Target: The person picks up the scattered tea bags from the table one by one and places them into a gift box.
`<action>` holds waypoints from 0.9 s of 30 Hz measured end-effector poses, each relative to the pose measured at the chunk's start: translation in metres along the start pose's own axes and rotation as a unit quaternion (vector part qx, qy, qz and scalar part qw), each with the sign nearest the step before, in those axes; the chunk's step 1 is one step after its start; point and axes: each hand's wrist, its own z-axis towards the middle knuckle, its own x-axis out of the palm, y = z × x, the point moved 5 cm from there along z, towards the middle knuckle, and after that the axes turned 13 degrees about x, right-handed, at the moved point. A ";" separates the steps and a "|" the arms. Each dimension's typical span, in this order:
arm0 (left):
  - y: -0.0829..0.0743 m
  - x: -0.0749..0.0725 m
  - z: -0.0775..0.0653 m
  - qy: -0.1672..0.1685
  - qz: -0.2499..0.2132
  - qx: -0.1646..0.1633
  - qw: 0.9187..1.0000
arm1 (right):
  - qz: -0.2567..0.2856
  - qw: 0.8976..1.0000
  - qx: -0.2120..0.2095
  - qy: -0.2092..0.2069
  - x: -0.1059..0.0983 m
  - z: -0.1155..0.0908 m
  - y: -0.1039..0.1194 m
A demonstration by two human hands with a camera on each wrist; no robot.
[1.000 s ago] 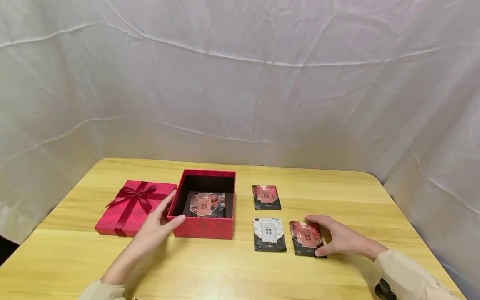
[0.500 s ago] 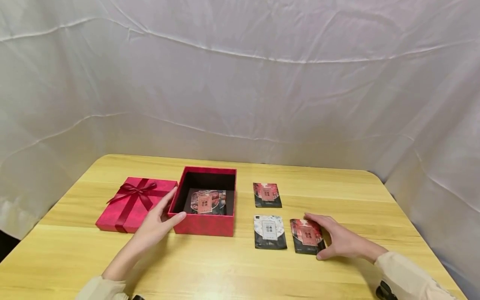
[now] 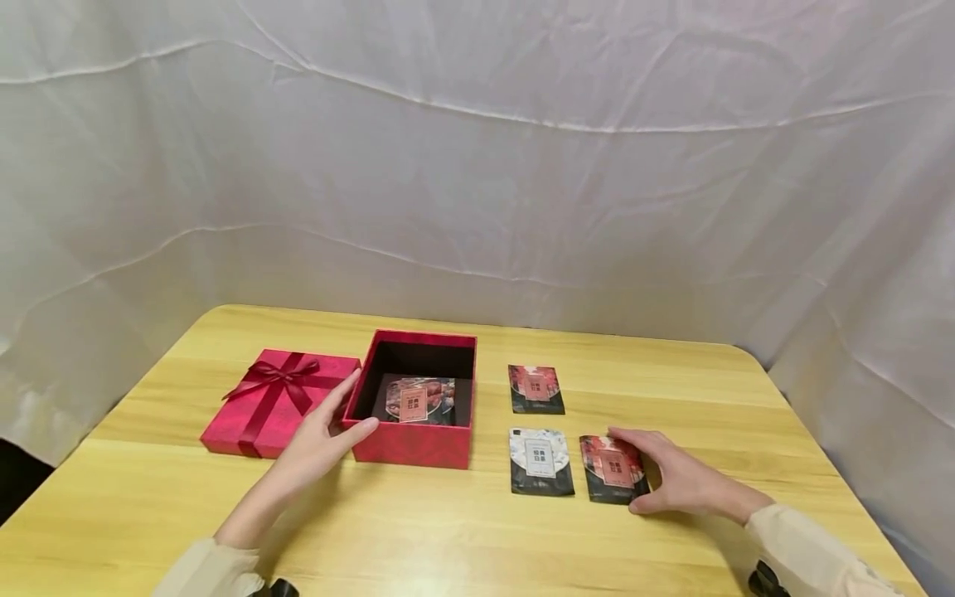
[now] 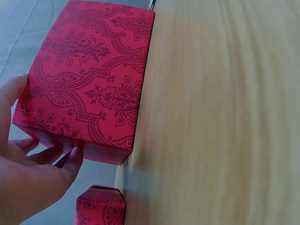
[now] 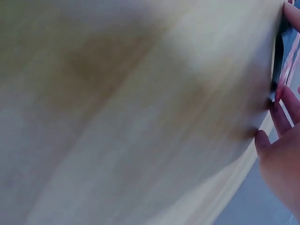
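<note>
In the head view, an open red gift box stands left of centre. Inside lies a tea sachet with a red-brown picture. At the box's front left corner my left hand grips it, thumb on the front and fingers along the left side; the left wrist view shows the box's patterned wall between thumb and fingers. My right hand holds a red-and-black tea sachet by its right edge, thumb at the near corner, index finger at the far one. That sachet is mostly cut off in the right wrist view.
Left of the box lies its red lid with a dark red ribbon bow. A white-and-black sachet lies beside the held one, and another red sachet farther back. The wooden table has a pale cloth behind it.
My right thumb has slid from the front of the sachet to its near right edge. My left hand keeps its place on the box. The head view has shifted slightly.
</note>
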 end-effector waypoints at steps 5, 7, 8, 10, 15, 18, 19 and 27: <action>0.001 0.000 0.001 -0.001 -0.004 0.000 1.000 | -0.007 1.000 -0.005 -0.007 -0.001 0.002 0.001; 0.002 0.000 0.001 -0.001 -0.003 0.001 1.000 | -0.005 1.000 -0.009 -0.012 -0.002 0.003 0.002; 0.002 0.000 0.001 -0.001 -0.002 0.001 1.000 | -0.005 1.000 -0.012 -0.015 -0.002 0.003 0.002; 0.003 0.000 0.001 -0.001 -0.002 -0.001 1.000 | -0.003 1.000 -0.013 -0.019 -0.001 0.003 0.002; 0.003 0.001 0.000 -0.001 -0.002 -0.004 1.000 | 0.002 1.000 -0.018 -0.023 -0.001 0.005 0.003; 0.004 0.000 -0.001 -0.001 -0.003 -0.004 1.000 | 0.010 1.000 -0.020 -0.019 -0.002 0.006 0.006; 0.005 0.001 -0.001 -0.002 -0.002 -0.004 1.000 | 0.014 1.000 -0.020 -0.017 -0.002 0.007 0.007; 0.003 0.000 0.001 0.000 0.004 -0.007 1.000 | 0.023 0.999 -0.006 -0.025 -0.005 0.011 0.008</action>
